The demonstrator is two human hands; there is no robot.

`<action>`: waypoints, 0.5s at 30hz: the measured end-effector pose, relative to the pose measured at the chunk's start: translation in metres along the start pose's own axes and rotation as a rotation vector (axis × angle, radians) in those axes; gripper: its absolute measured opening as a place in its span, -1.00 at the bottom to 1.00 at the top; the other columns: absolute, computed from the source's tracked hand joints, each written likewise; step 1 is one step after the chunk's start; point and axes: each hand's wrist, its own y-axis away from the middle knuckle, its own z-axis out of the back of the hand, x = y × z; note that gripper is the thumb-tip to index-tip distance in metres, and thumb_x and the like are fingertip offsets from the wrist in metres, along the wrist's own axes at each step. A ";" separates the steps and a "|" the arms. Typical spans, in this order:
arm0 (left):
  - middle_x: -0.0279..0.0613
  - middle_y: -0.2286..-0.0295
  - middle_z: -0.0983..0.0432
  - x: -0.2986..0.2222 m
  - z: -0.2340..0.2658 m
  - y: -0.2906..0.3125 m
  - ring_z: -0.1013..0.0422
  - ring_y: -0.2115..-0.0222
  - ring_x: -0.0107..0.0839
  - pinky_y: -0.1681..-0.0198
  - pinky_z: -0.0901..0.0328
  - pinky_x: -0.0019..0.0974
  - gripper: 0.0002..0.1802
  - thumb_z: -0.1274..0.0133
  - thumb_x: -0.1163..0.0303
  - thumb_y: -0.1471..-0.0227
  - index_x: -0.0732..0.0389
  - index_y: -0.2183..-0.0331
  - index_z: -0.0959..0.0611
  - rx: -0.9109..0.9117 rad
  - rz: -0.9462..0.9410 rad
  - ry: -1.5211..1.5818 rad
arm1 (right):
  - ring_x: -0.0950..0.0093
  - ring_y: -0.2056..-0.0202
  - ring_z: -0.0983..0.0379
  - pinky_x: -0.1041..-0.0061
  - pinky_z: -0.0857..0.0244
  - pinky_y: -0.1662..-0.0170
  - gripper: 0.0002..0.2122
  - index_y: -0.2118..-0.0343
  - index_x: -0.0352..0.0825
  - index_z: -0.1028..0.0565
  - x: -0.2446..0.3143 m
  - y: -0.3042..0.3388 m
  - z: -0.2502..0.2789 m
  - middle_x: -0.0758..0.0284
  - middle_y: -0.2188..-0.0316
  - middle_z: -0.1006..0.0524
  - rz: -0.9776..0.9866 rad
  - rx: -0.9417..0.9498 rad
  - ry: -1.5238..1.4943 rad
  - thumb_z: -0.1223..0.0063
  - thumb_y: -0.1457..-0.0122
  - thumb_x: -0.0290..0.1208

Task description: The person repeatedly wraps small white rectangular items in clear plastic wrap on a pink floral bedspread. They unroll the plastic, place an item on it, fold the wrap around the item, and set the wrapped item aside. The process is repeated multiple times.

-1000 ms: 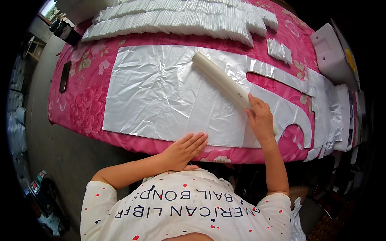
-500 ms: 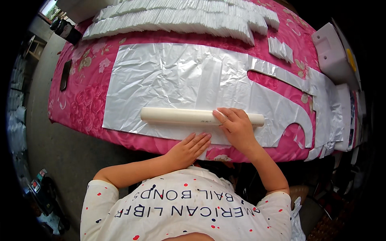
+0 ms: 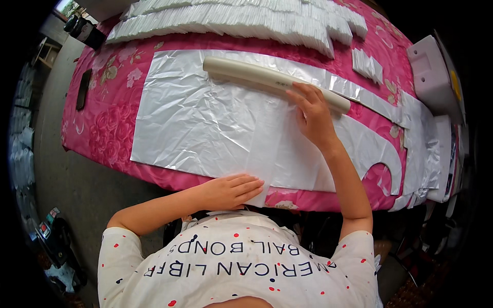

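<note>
A white plastic carrier bag (image 3: 190, 118), creased and shiny, lies flat with its handle cut-outs to the right. Across its far part slants a long cream tube (image 3: 246, 71), left end farther from me. My right hand (image 3: 314, 110) rests its fingertips on the tube's right half, fingers stretched out and thumb off the tube; it is open. A paler translucent strip (image 3: 263, 146) crosses the bag and hangs past its near edge. Over that near edge, my left hand (image 3: 233, 191) lies flat with fingers straight, open, touching the strip's lower end.
Long rows of folded white plastic bags (image 3: 226, 28) fill the table's far side, and a small stack (image 3: 366, 66) sits at the far right. A dark phone (image 3: 83, 90) and a black bottle (image 3: 84, 32) stand left on the pink flowered cloth (image 3: 110, 138). A white foam box (image 3: 436, 72) is at right.
The tube has moved away from me over the bag and now slants, under my right hand, which reached farther forward. My left hand stays near the bag's near edge, turned slightly flatter.
</note>
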 end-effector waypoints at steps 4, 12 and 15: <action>-0.11 0.06 -0.34 0.011 0.002 0.004 -0.30 0.07 -0.28 -0.04 -0.22 -0.25 -0.56 -0.03 0.27 0.08 0.32 0.15 -0.48 0.006 -0.142 -0.048 | 0.26 0.07 -0.30 0.38 -0.28 0.06 -0.63 0.27 -0.36 -0.47 0.046 0.048 -0.007 0.24 0.15 -0.42 0.083 0.283 -0.286 0.06 0.24 -0.74; -0.12 0.22 -0.46 0.012 0.011 0.003 -0.39 0.16 -0.27 0.16 -0.35 -0.32 -0.69 0.02 0.36 0.05 0.31 0.22 -0.50 -0.317 -0.111 0.348 | 0.24 0.09 -0.32 0.37 -0.26 0.04 -0.56 0.16 -0.39 -0.41 0.078 0.079 -0.011 0.23 0.13 -0.40 0.074 0.255 -0.173 -0.01 0.25 -0.67; 0.01 0.08 -0.35 0.019 0.020 -0.001 -0.27 0.01 -0.14 -0.03 -0.19 -0.15 -0.32 -0.10 0.02 0.14 0.33 0.08 -0.40 -0.267 0.018 0.321 | 0.26 0.10 -0.32 0.36 -0.27 0.05 -0.58 0.17 -0.38 -0.43 0.075 0.084 -0.021 0.24 0.15 -0.40 0.060 0.193 -0.139 -0.04 0.24 -0.63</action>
